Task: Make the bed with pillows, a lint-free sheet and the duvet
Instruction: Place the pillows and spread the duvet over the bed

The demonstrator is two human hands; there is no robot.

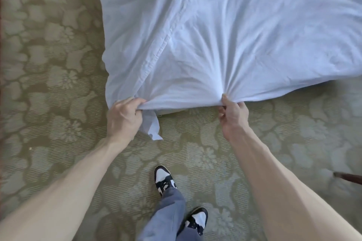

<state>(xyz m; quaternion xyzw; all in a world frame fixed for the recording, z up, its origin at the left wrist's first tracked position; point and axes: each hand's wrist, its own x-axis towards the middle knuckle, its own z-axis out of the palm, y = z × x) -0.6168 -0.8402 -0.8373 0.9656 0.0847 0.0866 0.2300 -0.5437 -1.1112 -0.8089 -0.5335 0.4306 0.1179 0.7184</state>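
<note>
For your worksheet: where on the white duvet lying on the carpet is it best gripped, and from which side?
Grip its near edge, from the side where the person stands: the left hand at the corner, the right hand further along. The duvet lies spread on the carpet, and fabric bunches easily at that free edge.

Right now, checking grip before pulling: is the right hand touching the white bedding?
Touching. The head view shows the right hand pinching the white bedding, creases fanning out.
</note>
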